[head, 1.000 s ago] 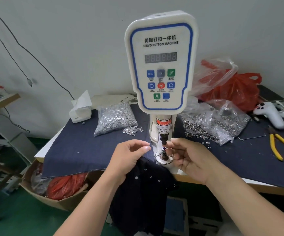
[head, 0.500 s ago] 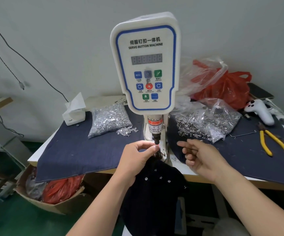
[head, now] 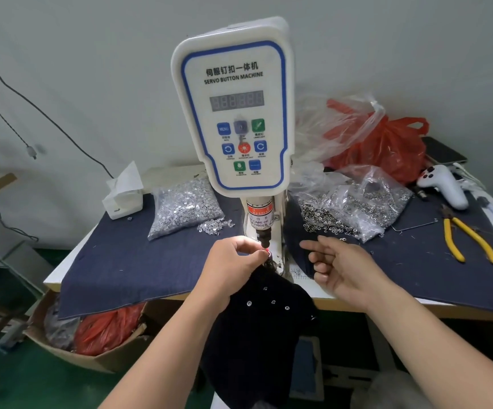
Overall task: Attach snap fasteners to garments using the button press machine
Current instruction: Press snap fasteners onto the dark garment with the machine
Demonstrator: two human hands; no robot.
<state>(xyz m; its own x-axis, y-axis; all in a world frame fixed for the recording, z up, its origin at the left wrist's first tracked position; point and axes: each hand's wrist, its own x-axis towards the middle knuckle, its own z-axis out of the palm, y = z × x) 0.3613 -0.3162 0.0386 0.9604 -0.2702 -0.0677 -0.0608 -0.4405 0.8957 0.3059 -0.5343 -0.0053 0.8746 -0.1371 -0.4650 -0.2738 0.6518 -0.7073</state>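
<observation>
- Since the frame half a second earlier, right hand (head: 346,271) has drawn slightly further from the die toward the right of the frame; left hand (head: 233,268) has stayed at the die.
- Head view, centre: white servo button press machine with blue-trimmed control panel (head: 233,113) stands on a table covered with dark blue denim cloth (head: 115,261).
- Left hand pinches the edge of the dark navy soft fabric garment (head: 257,335) at the lower die, directly beneath the black punch tip (head: 264,239). A red indicator dot falls at the fingertips.
- Right hand holds nothing; fingers loosely curled, index extended, hovering beside the machine base.
- Garment hangs over the table's front edge, lower centre; several silver snaps show on it.
- Clear bag of silver snap caps (head: 184,206) lies left of the machine; clear bag of ring-shaped snap parts (head: 354,208) lies right.
- Handling judgement: garment is light, limp and prone to shifting; grip close beside the marked spot and keep it flat. Fingertips near the punch risk crushing.
</observation>
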